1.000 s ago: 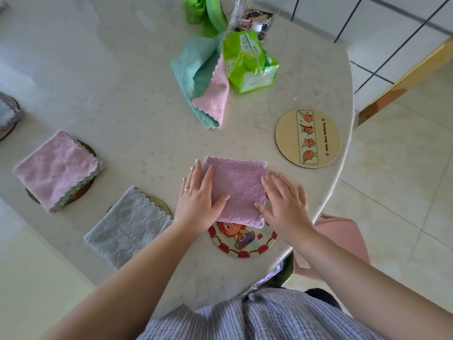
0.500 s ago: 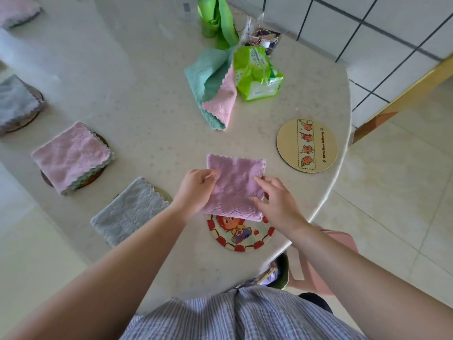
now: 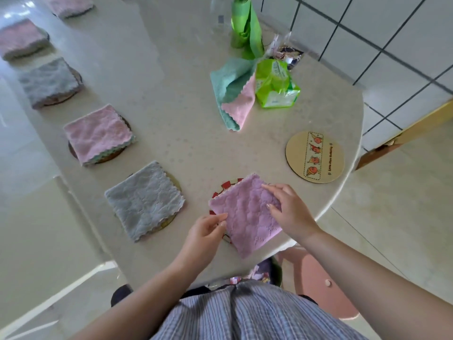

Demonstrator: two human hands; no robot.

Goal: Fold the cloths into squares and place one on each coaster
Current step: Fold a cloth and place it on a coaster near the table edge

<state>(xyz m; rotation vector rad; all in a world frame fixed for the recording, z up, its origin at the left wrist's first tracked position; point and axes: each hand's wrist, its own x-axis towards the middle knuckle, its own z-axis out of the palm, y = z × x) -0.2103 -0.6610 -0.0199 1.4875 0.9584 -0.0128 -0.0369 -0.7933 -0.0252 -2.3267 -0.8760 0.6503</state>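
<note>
step: setting folded purple cloth (image 3: pixel 245 214) on red-rimmed coaster (image 3: pixel 226 186) near table (image 3: pixel 171 94) edge | my left hand (image 3: pixel 204 231) and right hand (image 3: pixel 288 212) fingers pinch its sides | next: square it, let go, then fold teal-pink cloth (image 3: pixel 231 94) for bare coaster (image 3: pixel 315 157)

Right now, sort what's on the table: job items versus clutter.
Job: purple cloth, held by left hand and right hand; red coaster; bare coaster; teal-pink cloth; grey cloth; pink cloth.
Clutter: green packet; green bag; wrapper.
</note>
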